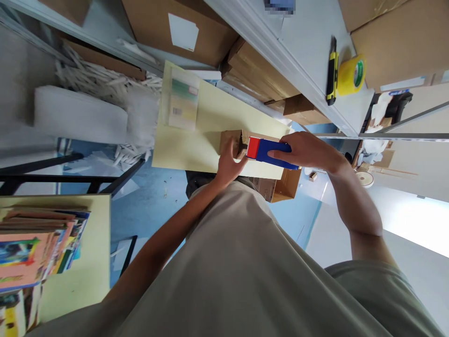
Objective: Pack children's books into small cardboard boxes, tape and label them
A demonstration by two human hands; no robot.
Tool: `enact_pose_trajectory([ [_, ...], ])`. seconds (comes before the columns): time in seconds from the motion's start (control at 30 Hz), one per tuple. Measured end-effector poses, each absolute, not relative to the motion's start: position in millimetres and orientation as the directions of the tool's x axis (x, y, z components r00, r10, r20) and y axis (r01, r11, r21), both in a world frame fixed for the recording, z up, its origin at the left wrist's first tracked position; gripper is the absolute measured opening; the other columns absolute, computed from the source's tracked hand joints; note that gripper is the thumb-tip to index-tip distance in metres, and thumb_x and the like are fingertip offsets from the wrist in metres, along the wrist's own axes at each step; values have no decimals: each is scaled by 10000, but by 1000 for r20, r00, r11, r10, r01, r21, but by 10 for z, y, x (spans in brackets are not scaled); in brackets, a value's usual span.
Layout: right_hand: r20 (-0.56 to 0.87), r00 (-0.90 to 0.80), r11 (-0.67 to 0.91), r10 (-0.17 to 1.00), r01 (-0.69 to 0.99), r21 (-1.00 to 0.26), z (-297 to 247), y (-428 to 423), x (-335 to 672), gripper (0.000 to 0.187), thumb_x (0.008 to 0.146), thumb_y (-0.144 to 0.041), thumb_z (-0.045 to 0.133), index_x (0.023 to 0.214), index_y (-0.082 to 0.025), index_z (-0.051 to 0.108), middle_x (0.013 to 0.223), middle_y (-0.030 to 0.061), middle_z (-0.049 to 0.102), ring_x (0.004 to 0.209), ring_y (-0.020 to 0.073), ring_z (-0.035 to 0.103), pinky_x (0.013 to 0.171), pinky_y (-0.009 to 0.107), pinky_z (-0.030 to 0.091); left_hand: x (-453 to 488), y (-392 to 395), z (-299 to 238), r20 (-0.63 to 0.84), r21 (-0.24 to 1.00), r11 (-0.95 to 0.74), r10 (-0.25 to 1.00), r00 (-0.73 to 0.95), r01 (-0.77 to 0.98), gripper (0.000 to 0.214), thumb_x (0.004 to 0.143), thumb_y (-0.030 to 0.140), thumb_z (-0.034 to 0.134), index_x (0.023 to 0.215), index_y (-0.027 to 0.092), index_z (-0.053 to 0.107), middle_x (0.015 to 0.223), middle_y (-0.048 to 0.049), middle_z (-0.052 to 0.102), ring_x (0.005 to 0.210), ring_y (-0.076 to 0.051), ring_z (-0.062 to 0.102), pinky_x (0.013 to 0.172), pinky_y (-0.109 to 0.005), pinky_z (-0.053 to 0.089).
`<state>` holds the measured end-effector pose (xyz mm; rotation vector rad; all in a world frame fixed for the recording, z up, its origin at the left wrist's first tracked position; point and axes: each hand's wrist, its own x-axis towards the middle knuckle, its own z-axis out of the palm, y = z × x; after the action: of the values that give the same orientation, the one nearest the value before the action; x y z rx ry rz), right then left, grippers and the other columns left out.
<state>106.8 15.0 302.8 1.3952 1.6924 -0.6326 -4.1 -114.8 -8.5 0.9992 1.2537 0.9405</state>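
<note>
My right hand (296,150) is wrapped round a long blue box with a red end (277,153). The red end points left, at the open end of a small brown cardboard box (231,136) on the pale yellow table (213,161). My left hand (229,164) grips that cardboard box at its near side, thumb towards the red end. Whether the red end touches the cardboard or sits just outside it, I cannot tell. A clear plastic sleeve with a printed green and cream sheet (184,103) lies at the table's left end.
Above the table runs a white shelf (308,51) bearing a yellow utility knife (332,70) and a yellow tape roll (351,75). Large cardboard boxes (182,30) stand behind. White foam packing (80,114) lies left. Books (38,243) are stacked on another table. An open carton (286,185) stands below.
</note>
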Motion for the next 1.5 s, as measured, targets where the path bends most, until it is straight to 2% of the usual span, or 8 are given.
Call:
enact_pose_trajectory([
  [0.23, -845, -70, 260, 530, 962, 83, 2985, 121, 1059, 647, 1072, -809, 579, 1021, -198, 785, 843, 122, 747, 822, 276, 675, 747, 379, 375, 205, -1213, -347, -317, 947, 309, 942, 113, 88, 757, 1088, 486, 690, 1749, 169, 499, 1839, -245, 484, 1705, -427, 505, 1410, -565, 450],
  [0.37, -844, -66, 279, 532, 955, 101, 2966, 83, 1058, 671, 1079, -818, 545, 1020, -192, 781, 877, 139, 771, 818, 278, 676, 737, 380, 374, 255, -1221, -418, -277, 957, 260, 951, 138, 128, 799, 1102, 447, 632, 1800, 131, 408, 1865, -268, 427, 1763, -414, 412, 1447, -581, 380],
  [0.53, -838, -80, 296, 540, 950, 100, 2944, 25, 1086, 705, 1080, -837, 513, 1048, -189, 789, 873, 142, 774, 823, 281, 681, 739, 380, 383, 282, -1186, -436, -202, 978, 191, 967, 152, 85, 783, 1131, 404, 552, 1847, 170, 339, 1921, -208, 348, 1823, -357, 284, 1495, -569, 282],
  [0.63, -836, -64, 292, 545, 949, 118, 2929, 17, 1107, 691, 1091, -811, 504, 1047, -183, 789, 868, 141, 767, 808, 277, 678, 738, 382, 385, 277, -1170, -445, -226, 974, 217, 961, 160, 69, 771, 1141, 402, 530, 1857, 191, 336, 1919, -190, 361, 1808, -353, 328, 1473, -559, 339],
  [0.9, -804, -70, 241, 590, 966, 93, 2806, 310, 1248, 719, 1069, -856, 536, 1019, -189, 800, 752, 121, 734, 766, 279, 686, 717, 392, 409, 334, -945, -323, -323, 943, 314, 943, 81, 112, 754, 1081, 427, 710, 1754, 149, 513, 1770, -242, 575, 1618, -466, 583, 1328, -592, 519],
  [1.0, -781, -62, 225, 621, 969, 103, 2788, 432, 1338, 720, 1049, -873, 569, 1035, -196, 812, 748, 113, 731, 772, 282, 691, 719, 395, 415, 352, -749, -191, -253, 964, 245, 965, 68, 107, 791, 1075, 457, 768, 1754, 153, 500, 1756, -254, 579, 1622, -461, 563, 1325, -569, 502],
  [1.17, -795, -43, 189, 605, 978, 91, 2884, 391, 1453, 712, 1035, -879, 599, 1015, -200, 814, 761, 106, 739, 802, 289, 706, 743, 395, 417, 250, -380, -80, 14, 989, -53, 964, 267, 138, 664, 1026, 438, 855, 1614, 215, 643, 1930, -173, 333, 1732, -459, 406, 1416, -627, 373],
  [1.5, -833, 5, 103, 553, 992, 75, 2841, 117, 1874, 706, 1053, -840, 580, 1011, -173, 808, 851, 117, 791, 748, 227, 668, 743, 369, 430, -66, -77, -167, 58, 958, -203, 831, 553, 205, 565, 976, 370, 895, 1499, 254, 717, 1915, -141, 389, 1718, -410, 478, 1416, -560, 409],
])
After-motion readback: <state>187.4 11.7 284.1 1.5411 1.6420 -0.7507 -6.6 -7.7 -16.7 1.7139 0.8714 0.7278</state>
